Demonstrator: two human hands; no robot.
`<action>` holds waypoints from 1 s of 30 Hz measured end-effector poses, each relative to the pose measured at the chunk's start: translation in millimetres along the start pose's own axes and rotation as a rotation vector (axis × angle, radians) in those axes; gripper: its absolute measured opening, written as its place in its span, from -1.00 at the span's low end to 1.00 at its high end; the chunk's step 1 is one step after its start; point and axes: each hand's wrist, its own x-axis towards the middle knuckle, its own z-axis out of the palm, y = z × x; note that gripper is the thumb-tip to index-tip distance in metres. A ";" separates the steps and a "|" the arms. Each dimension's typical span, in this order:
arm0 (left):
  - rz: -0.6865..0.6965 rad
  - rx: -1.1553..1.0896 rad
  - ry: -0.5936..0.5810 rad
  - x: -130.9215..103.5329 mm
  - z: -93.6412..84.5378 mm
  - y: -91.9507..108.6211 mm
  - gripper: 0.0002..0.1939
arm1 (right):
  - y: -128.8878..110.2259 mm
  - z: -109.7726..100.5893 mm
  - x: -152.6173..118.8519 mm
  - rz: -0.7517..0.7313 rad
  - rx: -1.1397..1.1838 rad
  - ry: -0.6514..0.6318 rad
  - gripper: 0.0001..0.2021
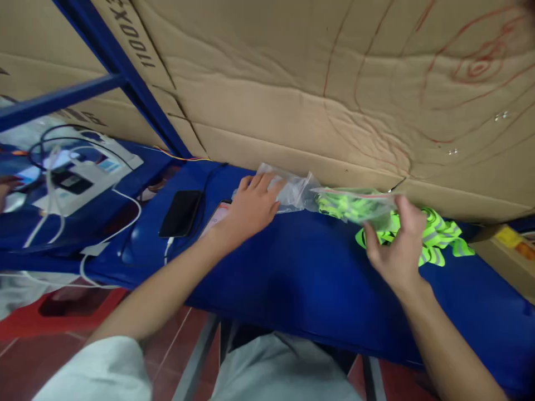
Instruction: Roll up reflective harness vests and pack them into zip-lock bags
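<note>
My left hand [254,205] lies with fingers spread over a clear plastic bag [292,195] against the cardboard. With thumb and fingers, my right hand [399,245] grips the edge of a clear zip bag [382,210] that has a red line along its top. Neon-yellow straps with grey stripes [334,203] show at that bag's left end; whether they are inside or behind it I cannot tell. More neon-yellow reflective straps [441,236] lie in a loose pile beyond my right hand.
A black phone [180,214] with a white cable lies on the blue tabletop [292,262]. Another lit phone [216,216] is partly under my left wrist. Cables and a white power strip [92,184] are at left, near another person's hand [6,186]. A cardboard box [507,256] stands at right.
</note>
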 end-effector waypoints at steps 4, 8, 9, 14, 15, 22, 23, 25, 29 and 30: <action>-0.270 0.088 -0.011 28.9 17.4 -26.7 -0.29 | 24.9 20.4 26.6 -0.020 -0.216 -0.130 -0.50; -0.403 -0.006 -0.036 36.7 23.7 -45.4 -0.36 | 25.2 52.8 17.1 -0.003 -0.328 -0.518 -0.46; -0.408 -0.025 -0.029 36.9 23.3 -48.4 -0.38 | 23.1 57.6 13.4 -0.023 -0.336 -0.582 -0.44; -0.358 -0.295 0.348 22.8 15.2 -53.0 -0.42 | 13.6 61.7 11.7 -0.066 -0.363 -0.676 -0.47; -0.329 -0.348 0.452 17.3 14.0 -53.0 -0.44 | 11.4 62.5 15.1 -0.069 -0.367 -0.682 -0.48; -0.212 -0.529 0.901 -12.7 16.5 -51.7 -0.58 | -15.4 73.0 38.5 -0.191 -0.282 -0.737 -0.46; -0.201 -0.513 0.882 -15.0 16.8 -49.3 -0.59 | -20.4 68.6 37.0 -0.183 -0.237 -0.715 -0.48; -0.129 -0.441 0.832 -20.1 17.4 -40.0 -0.65 | -31.1 53.9 27.8 -0.115 -0.113 -0.604 -0.56; 0.186 -0.459 0.739 -38.5 25.2 -3.2 -0.74 | -53.2 25.3 -6.1 0.221 0.209 -0.332 -0.57; 0.211 -0.548 0.703 -44.8 28.9 8.2 -0.73 | -57.3 22.6 -14.2 0.340 0.296 -0.273 -0.48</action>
